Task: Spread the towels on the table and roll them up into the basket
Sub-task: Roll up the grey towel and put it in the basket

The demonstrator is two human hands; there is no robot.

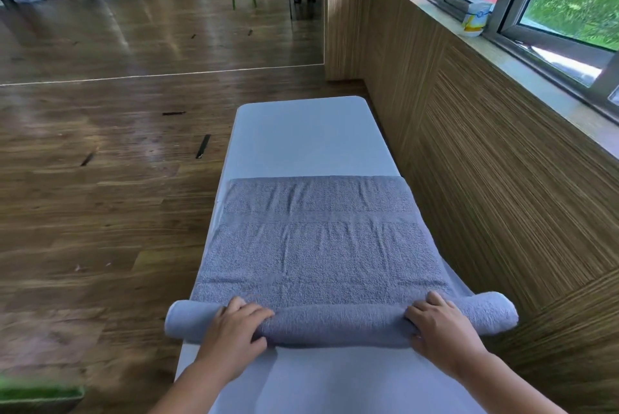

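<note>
Towel [318, 246] roll sits under left hand [234, 330] and right hand [438, 330], apparently gripped.

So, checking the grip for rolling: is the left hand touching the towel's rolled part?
Touching. The head view shows the left hand with its fingers curled over the rolled end of the towel.

Only the arms show. The left forearm [201, 387] and right forearm [495, 383] are bare from the bottom edge of the frame up to the wrists. The left hand [234, 330] and right hand [438, 326] are bare too and alike in build, with shortish fingers [258, 311] and rounded knuckles. Anything worn higher up lies outside the frame.
</note>
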